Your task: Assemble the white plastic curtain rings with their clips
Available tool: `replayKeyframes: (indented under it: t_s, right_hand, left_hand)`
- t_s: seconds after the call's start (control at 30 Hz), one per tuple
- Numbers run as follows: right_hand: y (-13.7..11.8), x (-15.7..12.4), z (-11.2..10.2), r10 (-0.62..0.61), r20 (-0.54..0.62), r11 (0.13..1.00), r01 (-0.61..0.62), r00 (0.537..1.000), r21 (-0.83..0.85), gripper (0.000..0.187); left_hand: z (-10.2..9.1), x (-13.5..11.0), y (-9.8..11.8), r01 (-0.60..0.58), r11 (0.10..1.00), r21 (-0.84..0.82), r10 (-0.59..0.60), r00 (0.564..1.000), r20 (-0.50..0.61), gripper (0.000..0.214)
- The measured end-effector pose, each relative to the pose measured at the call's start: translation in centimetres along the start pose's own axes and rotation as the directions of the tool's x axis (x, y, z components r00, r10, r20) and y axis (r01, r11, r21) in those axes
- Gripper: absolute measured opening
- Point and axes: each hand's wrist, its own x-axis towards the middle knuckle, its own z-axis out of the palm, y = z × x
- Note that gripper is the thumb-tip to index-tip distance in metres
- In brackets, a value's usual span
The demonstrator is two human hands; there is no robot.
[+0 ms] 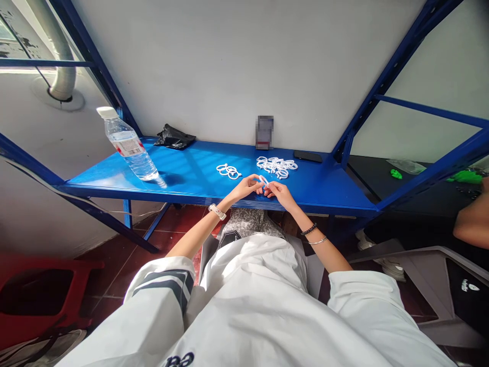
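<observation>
Near the front edge of the blue table (183, 158), my left hand (245, 188) and my right hand (280, 193) meet with fingertips pinched. Between them is a small white loop (263, 180), and both hands grip it. Just beyond my right hand lies a heap of similar white loops (277, 166), tangled together. A smaller group of white loops (228, 171) rests on the table beyond my left hand. Whether the loops are cord or plastic is too small to tell. My fingers partly cover the held one.
A clear water bottle (132, 150) stands at the table's left. Behind are a crumpled black bag (173, 137), a blurred upright box-like item (264, 132) and a dark phone (307, 156). Blue frame posts rise on both sides. At far right another person's arm (473, 221) shows.
</observation>
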Motion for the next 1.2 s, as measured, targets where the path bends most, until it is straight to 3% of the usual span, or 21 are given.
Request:
replayKeyframes:
  t_s: [0.57,1.2]
  right_hand:
    - [-0.78,-0.33,0.09,0.024,0.075,0.999,-0.021,0.997,-0.033,0.053]
    - [-0.46,-0.28,0.16,0.011,0.048,0.998,-0.008,0.999,-0.059,0.056]
  left_hand:
    - [0.02,-0.08,0.18,-0.015,1.0,0.006,0.015,1.0,0.014,0.055]
    - [0.18,0.08,0.53,-0.003,1.0,-0.016,0.003,1.0,0.002,0.061]
